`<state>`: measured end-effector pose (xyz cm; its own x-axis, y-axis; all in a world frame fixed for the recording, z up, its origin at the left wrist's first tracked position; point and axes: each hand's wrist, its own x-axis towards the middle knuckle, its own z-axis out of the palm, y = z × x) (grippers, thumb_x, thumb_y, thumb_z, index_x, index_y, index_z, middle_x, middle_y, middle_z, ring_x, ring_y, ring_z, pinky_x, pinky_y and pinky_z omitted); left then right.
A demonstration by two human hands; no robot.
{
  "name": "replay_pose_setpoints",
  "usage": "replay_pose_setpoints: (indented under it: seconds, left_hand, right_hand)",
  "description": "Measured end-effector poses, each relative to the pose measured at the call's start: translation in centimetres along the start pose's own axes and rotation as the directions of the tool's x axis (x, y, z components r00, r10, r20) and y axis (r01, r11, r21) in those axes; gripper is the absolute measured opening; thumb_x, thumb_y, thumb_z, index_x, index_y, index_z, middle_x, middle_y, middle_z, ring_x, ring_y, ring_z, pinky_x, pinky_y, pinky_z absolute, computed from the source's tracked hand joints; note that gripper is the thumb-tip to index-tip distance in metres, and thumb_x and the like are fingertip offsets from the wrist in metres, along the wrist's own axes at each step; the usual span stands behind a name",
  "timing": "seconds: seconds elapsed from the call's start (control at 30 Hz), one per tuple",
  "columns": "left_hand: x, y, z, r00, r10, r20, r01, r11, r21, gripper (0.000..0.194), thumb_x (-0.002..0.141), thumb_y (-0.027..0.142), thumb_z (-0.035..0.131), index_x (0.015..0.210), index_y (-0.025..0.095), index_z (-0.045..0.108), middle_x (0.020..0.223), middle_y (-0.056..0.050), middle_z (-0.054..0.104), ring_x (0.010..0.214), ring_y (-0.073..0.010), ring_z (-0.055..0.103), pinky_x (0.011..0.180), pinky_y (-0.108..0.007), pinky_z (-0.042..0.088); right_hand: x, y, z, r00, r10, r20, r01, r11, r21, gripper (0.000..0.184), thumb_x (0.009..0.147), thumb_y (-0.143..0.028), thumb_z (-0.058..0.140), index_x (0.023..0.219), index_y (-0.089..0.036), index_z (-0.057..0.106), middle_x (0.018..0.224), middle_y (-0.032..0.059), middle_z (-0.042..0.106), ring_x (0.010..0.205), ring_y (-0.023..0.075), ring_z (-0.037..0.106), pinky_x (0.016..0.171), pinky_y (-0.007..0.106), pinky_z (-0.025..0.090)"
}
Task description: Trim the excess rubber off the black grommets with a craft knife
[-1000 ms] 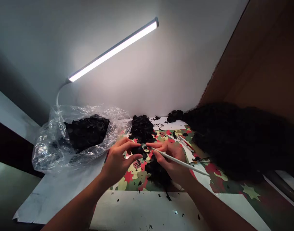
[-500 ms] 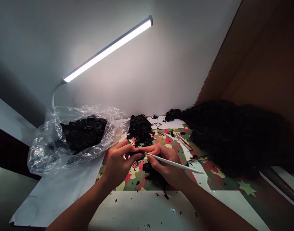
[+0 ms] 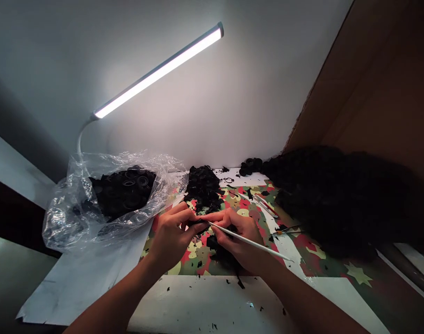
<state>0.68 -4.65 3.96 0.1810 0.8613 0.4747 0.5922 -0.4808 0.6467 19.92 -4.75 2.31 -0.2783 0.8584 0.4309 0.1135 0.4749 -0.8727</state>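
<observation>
Over the middle of a camouflage-patterned mat (image 3: 187, 270), a person's two bare hands are meeting fingertip to fingertip. The left hand (image 3: 174, 227) is pinching a small black piece (image 3: 201, 221) between thumb and fingers, leaving almost no gap; the fingers are hiding most of its shape. The right hand (image 3: 240, 232) is gripping a slim white stick (image 3: 251, 242) like a pen, fingers closed around it, its tip pointing at the piece; whether the tip is touching, one cannot tell. The step in hand appears to be working at the edge of that piece, and the next move seems to be calling for a steady left pinch and fine control of the tip. Loose black scraps (image 3: 219, 248) are lying on the mat under the right hand, and a dark heap (image 3: 203, 183) is sitting at its far edge. Left of the mat, a crumpled clear bag (image 3: 64, 227) is holding black ring-shaped parts (image 3: 128, 183). A large black mound (image 3: 337, 199) is covering the mat's right side, and a lit tube lamp (image 3: 159, 72) is shining above its far edge.
</observation>
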Motion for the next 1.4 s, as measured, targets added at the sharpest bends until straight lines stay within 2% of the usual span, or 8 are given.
replay_pose_setpoints:
  seconds: [0.4,0.6,0.77,0.93,1.03,1.13,1.3,1.4]
  left_hand:
    - [-0.4,0.1,0.7,0.997,0.053,-0.051,-0.052,0.998,0.029,0.02,0.083,0.023,0.074,0.067,0.018,0.063,0.064,0.004,0.047,0.058,-0.0112,0.046,0.055,-0.024,0.037]
    - [4.8,-5.7,-7.6,0.935,0.173,-0.31,0.017,0.851,0.525,0.016,0.089,0.029,0.068,0.101,0.018,0.07,0.094,-0.002,0.06,0.089,-0.0198,0.055,0.083,-0.032,0.043]
    - [7.9,-12.2,-12.9,0.927,0.043,-0.372,0.21,0.762,0.612,0.018,0.084,0.035,0.073,0.082,0.018,0.07,0.079,-0.001,0.052,0.099,-0.026,0.048,0.087,-0.036,0.038]
    - [6.9,-9.2,-6.6,0.97,0.111,-0.215,0.005,0.88,0.474,0.01,0.087,0.027,0.068,0.087,0.017,0.069,0.097,-0.007,0.06,0.108,-0.0293,0.048,0.091,-0.04,0.037]
    - [4.6,-5.7,0.1,0.995,0.084,0.045,-0.095,0.933,0.346,0.029,0.086,0.034,0.067,0.063,0.019,0.06,0.071,-0.001,0.059,0.069,-0.017,0.053,0.065,-0.027,0.04]
    - [2.1,-3.5,5.1,0.894,-0.155,0.42,0.185,0.982,-0.033,0.028,0.088,0.041,0.061,0.07,0.02,0.058,0.063,0.003,0.056,0.057,-0.0139,0.046,0.054,-0.025,0.032]
    - [0.5,-3.3,6.3,0.788,-0.297,0.539,0.528,0.776,-0.345,0.044,0.079,0.053,0.068,0.062,0.019,0.046,0.057,0.006,0.039,0.054,-0.0107,0.034,0.051,-0.023,0.023]
    - [0.6,-3.9,5.3,0.822,-0.38,0.425,0.567,0.616,-0.546,0.044,0.08,0.054,0.069,0.066,0.019,0.047,0.06,0.005,0.043,0.055,-0.0104,0.038,0.052,-0.022,0.028]
  right_hand:
    - [-0.4,0.4,0.7,0.97,-0.232,-0.073,0.183,0.893,-0.41,0.021,0.099,-0.024,0.047,0.105,-0.025,0.067,0.091,0.0022,0.075,0.084,0.0195,0.066,0.088,0.036,0.05]
    - [1.3,2.6,-1.9,0.951,-0.044,-0.306,-0.048,0.957,-0.288,0.017,0.093,-0.027,0.058,0.076,-0.025,0.058,0.107,0.0028,0.076,0.097,0.0232,0.067,0.087,0.038,0.048]
    - [2.5,3.9,-3.6,0.922,0.034,-0.386,-0.113,0.977,-0.184,0.023,0.092,-0.035,0.057,0.072,-0.023,0.054,0.096,0.0039,0.073,0.086,0.0214,0.066,0.08,0.035,0.048]
    - [2.8,4.3,-3.5,0.935,0.042,-0.352,-0.106,0.981,-0.165,0.026,0.09,-0.035,0.058,0.069,-0.023,0.05,0.078,0.0006,0.06,0.075,0.0179,0.056,0.073,0.031,0.044]
    - [2.7,4.6,-3.4,0.949,0.112,-0.296,-0.153,0.981,-0.118,0.024,0.089,-0.035,0.058,0.07,-0.022,0.051,0.075,-0.0008,0.057,0.069,0.0162,0.052,0.067,0.029,0.042]
    - [2.5,5.0,-3.2,0.949,0.137,-0.284,-0.176,0.978,-0.114,0.022,0.089,-0.033,0.059,0.071,-0.021,0.054,0.073,-0.0015,0.057,0.067,0.0155,0.052,0.064,0.027,0.041]
    - [2.2,4.0,-2.6,0.966,0.166,-0.197,-0.186,0.979,-0.089,0.019,0.089,-0.03,0.059,0.073,-0.022,0.055,0.074,-0.0021,0.059,0.069,0.0157,0.054,0.065,0.027,0.043]
    - [1.8,2.9,-1.9,0.976,0.121,-0.179,-0.137,0.988,-0.077,0.02,0.09,-0.029,0.058,0.072,-0.022,0.053,0.081,-0.0004,0.063,0.076,0.0172,0.058,0.07,0.029,0.045]
